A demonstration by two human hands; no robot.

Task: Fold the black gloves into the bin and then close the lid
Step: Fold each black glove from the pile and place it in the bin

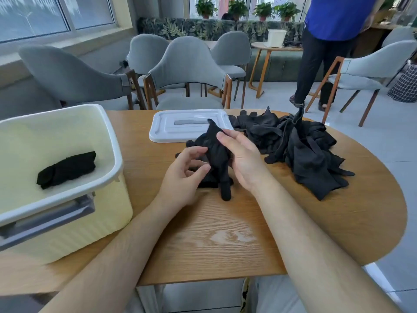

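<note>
At the centre of the frame, both hands grip a limp, knitted black glove just above the table: the left hand pinches its cuff end and the right hand curls around its side. One folded glove lies in the bin at left. The loose glove pile is at right, beside the lid.

Left hand and right hand hold one black glove over the worktop. A folded glove lies in the open bin; the lid lies beside the glove pile.
</note>
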